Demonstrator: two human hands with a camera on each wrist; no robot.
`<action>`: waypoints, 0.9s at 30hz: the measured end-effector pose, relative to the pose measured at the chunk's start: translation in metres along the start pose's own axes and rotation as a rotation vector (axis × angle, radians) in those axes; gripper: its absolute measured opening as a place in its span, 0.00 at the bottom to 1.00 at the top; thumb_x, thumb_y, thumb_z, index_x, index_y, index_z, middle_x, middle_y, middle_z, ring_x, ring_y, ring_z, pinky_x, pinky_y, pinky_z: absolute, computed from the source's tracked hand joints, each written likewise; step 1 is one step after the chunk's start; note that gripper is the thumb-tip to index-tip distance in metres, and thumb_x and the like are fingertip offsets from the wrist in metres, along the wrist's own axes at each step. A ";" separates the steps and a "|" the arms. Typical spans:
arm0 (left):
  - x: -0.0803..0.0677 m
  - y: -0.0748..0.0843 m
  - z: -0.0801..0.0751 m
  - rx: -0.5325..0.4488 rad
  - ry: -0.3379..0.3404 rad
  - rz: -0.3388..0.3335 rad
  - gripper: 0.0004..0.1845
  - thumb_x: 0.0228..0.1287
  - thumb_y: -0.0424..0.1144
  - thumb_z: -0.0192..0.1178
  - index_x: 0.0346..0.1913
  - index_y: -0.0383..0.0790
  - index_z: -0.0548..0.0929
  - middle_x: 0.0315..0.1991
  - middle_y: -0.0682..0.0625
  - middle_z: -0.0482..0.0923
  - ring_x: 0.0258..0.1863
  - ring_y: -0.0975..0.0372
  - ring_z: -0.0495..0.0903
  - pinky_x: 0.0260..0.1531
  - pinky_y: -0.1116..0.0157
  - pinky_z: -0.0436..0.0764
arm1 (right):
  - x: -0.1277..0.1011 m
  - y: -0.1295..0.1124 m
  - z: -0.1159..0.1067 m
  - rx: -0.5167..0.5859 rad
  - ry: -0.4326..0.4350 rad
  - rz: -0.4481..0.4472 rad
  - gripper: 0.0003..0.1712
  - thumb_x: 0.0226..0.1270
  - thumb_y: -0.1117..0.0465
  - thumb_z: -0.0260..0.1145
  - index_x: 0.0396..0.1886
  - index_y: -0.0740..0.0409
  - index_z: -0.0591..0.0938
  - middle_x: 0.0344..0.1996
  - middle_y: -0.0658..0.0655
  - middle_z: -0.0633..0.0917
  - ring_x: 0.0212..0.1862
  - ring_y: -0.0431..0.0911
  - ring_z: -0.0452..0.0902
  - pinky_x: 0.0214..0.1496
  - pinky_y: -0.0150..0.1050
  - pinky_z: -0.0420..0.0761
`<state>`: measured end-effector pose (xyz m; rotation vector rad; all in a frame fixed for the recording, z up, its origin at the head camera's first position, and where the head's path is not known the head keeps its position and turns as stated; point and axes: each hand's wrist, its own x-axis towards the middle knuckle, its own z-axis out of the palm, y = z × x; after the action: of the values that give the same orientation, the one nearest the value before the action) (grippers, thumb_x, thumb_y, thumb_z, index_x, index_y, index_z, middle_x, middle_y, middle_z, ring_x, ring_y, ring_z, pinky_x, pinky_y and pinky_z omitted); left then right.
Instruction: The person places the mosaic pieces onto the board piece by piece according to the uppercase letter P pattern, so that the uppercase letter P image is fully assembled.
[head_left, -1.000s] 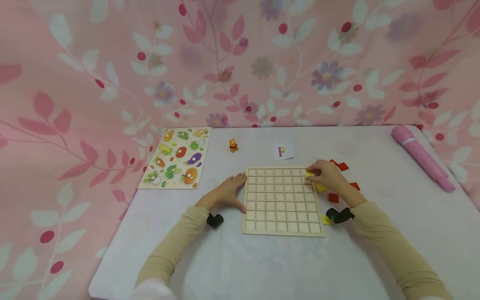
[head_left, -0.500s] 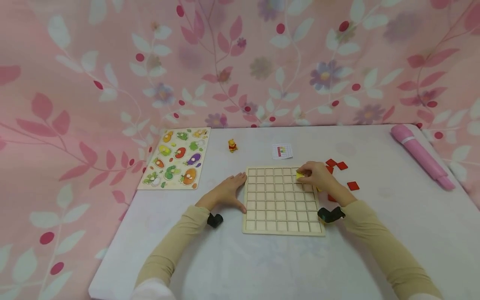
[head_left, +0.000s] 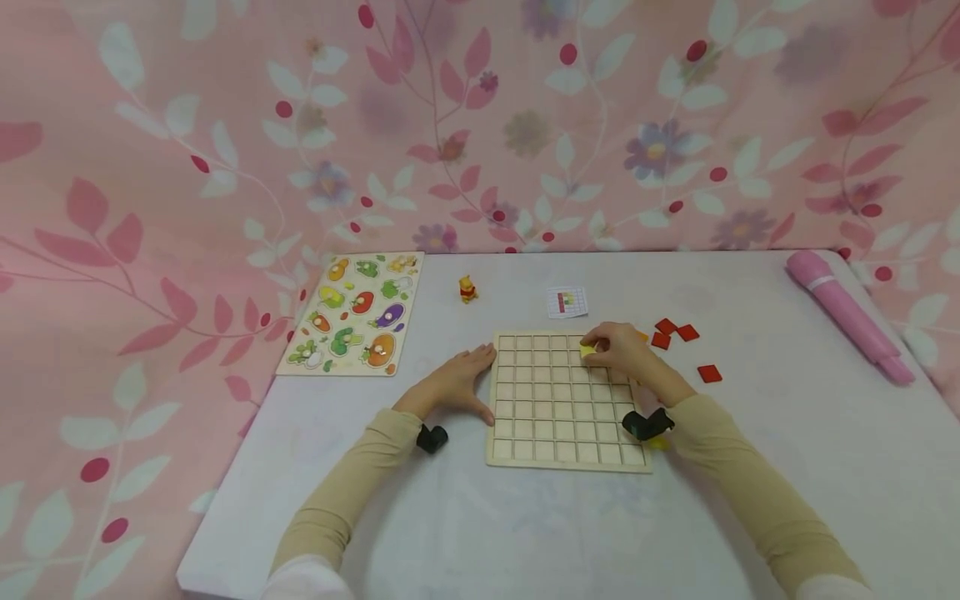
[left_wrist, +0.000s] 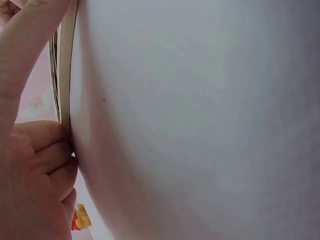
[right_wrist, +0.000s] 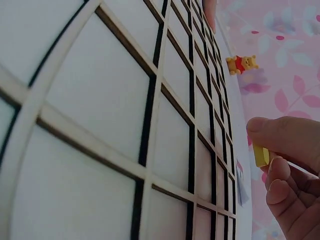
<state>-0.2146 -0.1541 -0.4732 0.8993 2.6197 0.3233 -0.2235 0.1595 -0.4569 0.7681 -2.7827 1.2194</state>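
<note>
Right hand [head_left: 618,348] pinching a yellow square tile [head_left: 587,351] between thumb and fingertips, just above the far right cells of the wooden grid board [head_left: 558,433]. Seen only from the right wrist view: a gap between tile [right_wrist: 260,154] and board, tile not yet seated. Left hand [head_left: 457,383] spread flat on the white worktop [head_left: 480,533], fingers against the board's left edge. Shown only from the head view: 3 red tiles [head_left: 675,333] right of the board, a vegetable peg puzzle [head_left: 352,315] far left, a small bear figure [head_left: 467,289].
</note>
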 end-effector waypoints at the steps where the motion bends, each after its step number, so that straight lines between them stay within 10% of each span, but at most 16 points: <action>1: 0.000 0.000 -0.001 0.001 0.001 -0.005 0.67 0.27 0.70 0.65 0.68 0.34 0.47 0.69 0.45 0.41 0.67 0.60 0.40 0.63 0.64 0.40 | 0.002 0.000 0.001 0.004 0.002 -0.006 0.13 0.45 0.68 0.72 0.33 0.68 0.82 0.23 0.53 0.78 0.26 0.44 0.69 0.28 0.36 0.72; 27: -0.011 0.003 0.006 -0.227 0.077 0.013 0.61 0.30 0.58 0.72 0.68 0.34 0.53 0.68 0.44 0.46 0.66 0.58 0.45 0.62 0.63 0.48 | 0.008 0.007 0.016 0.015 -0.067 0.125 0.13 0.50 0.65 0.70 0.35 0.68 0.83 0.25 0.53 0.78 0.29 0.46 0.71 0.31 0.37 0.73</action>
<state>-0.2021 -0.1580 -0.4748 0.8413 2.5799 0.6552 -0.2303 0.1490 -0.4717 0.6568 -2.9193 1.2572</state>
